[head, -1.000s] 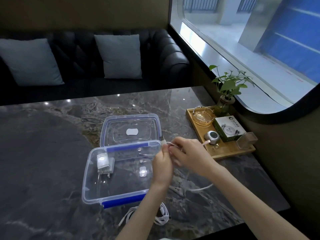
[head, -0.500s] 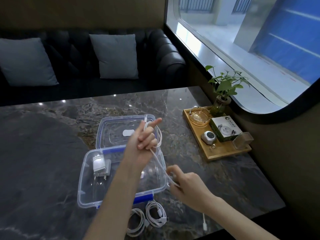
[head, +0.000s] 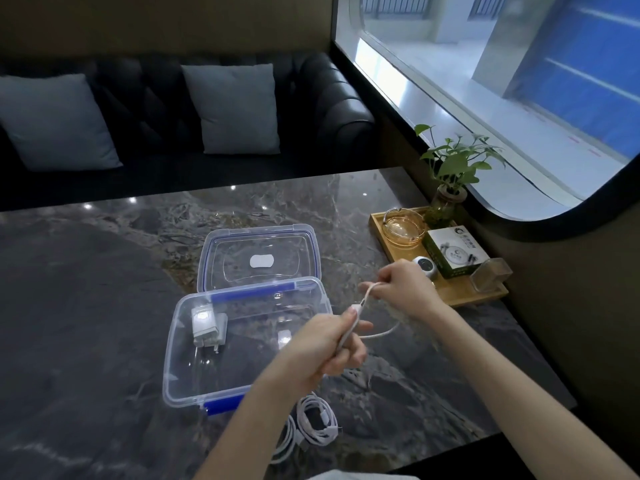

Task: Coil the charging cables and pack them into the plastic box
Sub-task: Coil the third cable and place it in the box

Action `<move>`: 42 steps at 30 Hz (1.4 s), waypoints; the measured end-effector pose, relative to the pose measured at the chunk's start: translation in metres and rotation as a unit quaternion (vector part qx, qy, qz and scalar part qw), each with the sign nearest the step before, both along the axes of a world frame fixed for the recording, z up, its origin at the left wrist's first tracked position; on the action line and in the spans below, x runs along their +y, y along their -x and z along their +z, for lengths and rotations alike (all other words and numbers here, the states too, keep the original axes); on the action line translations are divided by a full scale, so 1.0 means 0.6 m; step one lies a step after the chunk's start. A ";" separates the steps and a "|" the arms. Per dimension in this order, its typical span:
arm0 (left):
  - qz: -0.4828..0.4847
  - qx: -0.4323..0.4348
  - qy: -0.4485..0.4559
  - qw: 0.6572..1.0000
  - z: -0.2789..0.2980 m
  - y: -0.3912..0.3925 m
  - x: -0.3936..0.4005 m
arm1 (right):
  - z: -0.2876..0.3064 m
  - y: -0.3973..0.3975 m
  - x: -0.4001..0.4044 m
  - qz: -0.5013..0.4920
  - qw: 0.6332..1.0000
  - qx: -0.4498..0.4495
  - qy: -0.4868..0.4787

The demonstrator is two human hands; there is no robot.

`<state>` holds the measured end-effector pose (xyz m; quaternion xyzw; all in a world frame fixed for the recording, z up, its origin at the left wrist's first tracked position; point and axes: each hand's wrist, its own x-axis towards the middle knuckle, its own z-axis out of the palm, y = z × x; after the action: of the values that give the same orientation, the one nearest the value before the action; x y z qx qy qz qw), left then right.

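A clear plastic box (head: 180, 358) with blue clips stands open on the marble table, with a white charger plug (head: 207, 323) inside it. Its lid (head: 259, 261) lies just behind. My left hand (head: 325, 344) is closed around a white charging cable (head: 381, 334) right of the box. My right hand (head: 403, 289) pinches the same cable higher up, and a loop hangs between the two hands. Two coiled white cables (head: 317, 426) lie on the table near the front edge, beside my left forearm.
A wooden tray (head: 460, 296) at the right holds a glass ashtray (head: 403, 227), a small box, a round white gadget and a potted plant (head: 450, 188). A black sofa with grey cushions stands behind the table. The table edge runs close to the coiled cables.
My left hand came down from above the lid to the right of the box. My right hand rose and moved right toward the tray, pulling the cable into a loop.
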<state>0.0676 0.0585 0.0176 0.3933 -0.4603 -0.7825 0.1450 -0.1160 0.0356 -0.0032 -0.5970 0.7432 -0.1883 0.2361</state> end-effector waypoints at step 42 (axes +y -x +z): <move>0.065 -0.064 0.193 0.977 -0.002 -0.003 -0.040 | 0.069 -0.062 -0.002 0.013 0.881 -0.438 -0.179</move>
<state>0.0692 0.0343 0.0163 0.4359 -0.5848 -0.6410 0.2391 -0.0789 0.0345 0.0385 -0.4106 0.5770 -0.2910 0.6433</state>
